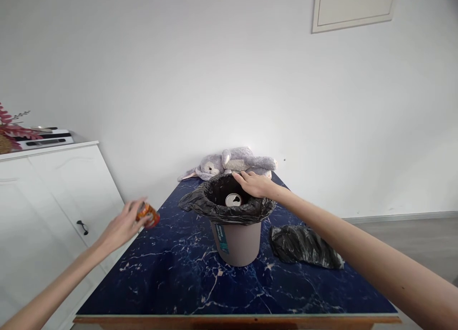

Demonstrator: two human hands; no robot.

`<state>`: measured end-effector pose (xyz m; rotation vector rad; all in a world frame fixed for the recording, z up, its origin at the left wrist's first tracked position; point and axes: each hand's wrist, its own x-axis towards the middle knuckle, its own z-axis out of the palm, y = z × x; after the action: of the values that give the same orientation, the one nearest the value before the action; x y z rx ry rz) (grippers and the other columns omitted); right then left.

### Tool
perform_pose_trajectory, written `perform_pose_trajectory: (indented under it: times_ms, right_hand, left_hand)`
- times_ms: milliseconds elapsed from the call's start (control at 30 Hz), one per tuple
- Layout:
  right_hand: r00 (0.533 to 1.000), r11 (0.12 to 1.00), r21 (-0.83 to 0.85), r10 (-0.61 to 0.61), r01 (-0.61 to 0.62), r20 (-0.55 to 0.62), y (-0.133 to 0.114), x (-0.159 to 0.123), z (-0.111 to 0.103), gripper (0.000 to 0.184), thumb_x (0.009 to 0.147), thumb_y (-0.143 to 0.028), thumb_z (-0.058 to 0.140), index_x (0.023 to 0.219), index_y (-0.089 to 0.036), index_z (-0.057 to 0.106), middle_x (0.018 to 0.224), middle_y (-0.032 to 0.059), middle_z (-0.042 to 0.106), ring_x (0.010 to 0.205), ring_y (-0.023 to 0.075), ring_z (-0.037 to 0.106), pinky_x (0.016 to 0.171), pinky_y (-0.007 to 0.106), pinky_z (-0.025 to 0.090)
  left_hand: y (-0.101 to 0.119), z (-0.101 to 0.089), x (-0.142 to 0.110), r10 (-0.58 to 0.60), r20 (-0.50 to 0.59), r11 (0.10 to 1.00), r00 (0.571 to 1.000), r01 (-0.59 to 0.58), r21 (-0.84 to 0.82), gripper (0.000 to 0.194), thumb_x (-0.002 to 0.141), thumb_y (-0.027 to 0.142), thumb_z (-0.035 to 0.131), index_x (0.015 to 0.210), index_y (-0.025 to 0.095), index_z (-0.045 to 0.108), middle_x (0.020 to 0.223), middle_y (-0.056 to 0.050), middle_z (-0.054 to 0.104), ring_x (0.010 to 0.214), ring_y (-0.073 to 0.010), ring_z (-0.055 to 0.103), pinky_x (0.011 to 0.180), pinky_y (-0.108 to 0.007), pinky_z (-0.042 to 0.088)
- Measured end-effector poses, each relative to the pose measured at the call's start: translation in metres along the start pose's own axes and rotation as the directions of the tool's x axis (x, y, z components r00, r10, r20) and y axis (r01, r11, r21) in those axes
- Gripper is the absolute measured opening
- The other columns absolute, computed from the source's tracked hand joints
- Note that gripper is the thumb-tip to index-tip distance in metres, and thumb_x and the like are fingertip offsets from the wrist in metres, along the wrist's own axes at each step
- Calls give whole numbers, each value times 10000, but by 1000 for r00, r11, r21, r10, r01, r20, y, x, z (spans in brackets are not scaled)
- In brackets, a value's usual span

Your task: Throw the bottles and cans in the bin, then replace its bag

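Observation:
My left hand (130,219) is in the air left of the bin, fingers closed around a small orange-red can (148,215), slightly blurred. A grey waste bin (239,244) stands on the table, lined with a black bin bag (200,201) folded over its rim. Inside it, a drink can (233,200) sits upright with its top opened. My right hand (255,183) lies across the bag's right rear rim, fingers stretched out and partly over the opening; nothing shows in its grasp.
A dark blue marbled table (171,273) carries the bin. Right of it lies a bundled black plastic bag (304,246). A grey plush rabbit (214,165) lies behind, against the wall. At the left stands a white cabinet (53,201) with pink foliage (14,127) on top.

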<state>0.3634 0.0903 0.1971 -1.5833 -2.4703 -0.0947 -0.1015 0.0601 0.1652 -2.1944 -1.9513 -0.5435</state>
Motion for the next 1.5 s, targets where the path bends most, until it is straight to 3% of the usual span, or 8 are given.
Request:
perform_pose_trajectory:
  times_ms: [100,200,367,533,733,1100,1333,1500]
  right_hand:
    - [1000,1000,0,1,-1,1,0,0,0,598,1058,-286,252,1642,-343,369,1541,152,568,1341,427,573,993,587,515]
    - [1000,1000,-2,1,-1,2,0,0,1,601,1056,-281,268,1646,-338,366,1555,156,558,1347,429,570,994,580,520]
    - [1000,1000,-24,-1,1,2,0,-1,0,597,1066,-283,263,1650,-365,350,1581,128,541,1372,405,565,1016,565,522]
    - [1000,999,-51,-5,6,6,-1,-1,0,607,1062,-263,271,1662,-314,349,1587,176,529,1384,428,551,1011,597,522]
    - [1000,1000,-30,-9,10,4,-2,-2,-2,601,1072,-261,270,1667,-296,341,1588,191,527,1394,435,537,1021,611,516]
    - [992,915,392,122,-100,-33,2,5,0,520,1113,-408,344,1569,-233,520,1587,159,567,1467,428,495,1185,642,376]
    - [967,500,848,249,-177,55,27,-38,17,696,1066,-701,296,1485,-240,607,1588,106,585,1485,330,497,1227,500,400]
    - [922,130,938,270,-320,277,53,-72,40,569,1012,-709,477,1125,-209,724,1046,146,784,983,286,735,898,488,633]
  left_hand:
    - [56,-50,11,67,-397,991,915,-109,-83,741,959,664,581,1569,264,446,1436,-126,579,1264,-375,635,1090,-548,538]
    - [122,-87,12,130,-544,906,829,-322,-274,752,936,642,686,1568,307,456,1492,-85,579,1213,-291,664,1107,-491,551]
    - [208,-94,14,448,-366,793,816,-552,-260,641,889,569,770,1464,358,583,1441,-43,640,1267,-312,643,1138,-490,515]
    - [241,-66,40,591,-21,781,806,-579,-233,583,903,433,747,1468,382,609,1479,-65,608,1241,-353,648,1064,-509,519]
    - [243,-51,56,611,126,783,782,-572,-243,602,903,509,741,1469,335,636,1537,-85,601,1336,-384,605,1103,-488,476]
    - [212,-56,34,450,148,879,881,-408,-249,703,1038,738,372,1538,281,560,1632,-71,545,1513,-338,472,1267,-515,345]
    - [159,-28,21,147,71,869,987,-95,-485,695,971,800,470,1366,265,672,1516,-115,645,1373,-370,607,1162,-486,472]
    - [136,-9,23,-3,464,452,886,415,-790,629,823,713,783,1236,242,724,1300,-149,756,1144,-335,745,929,-409,624]
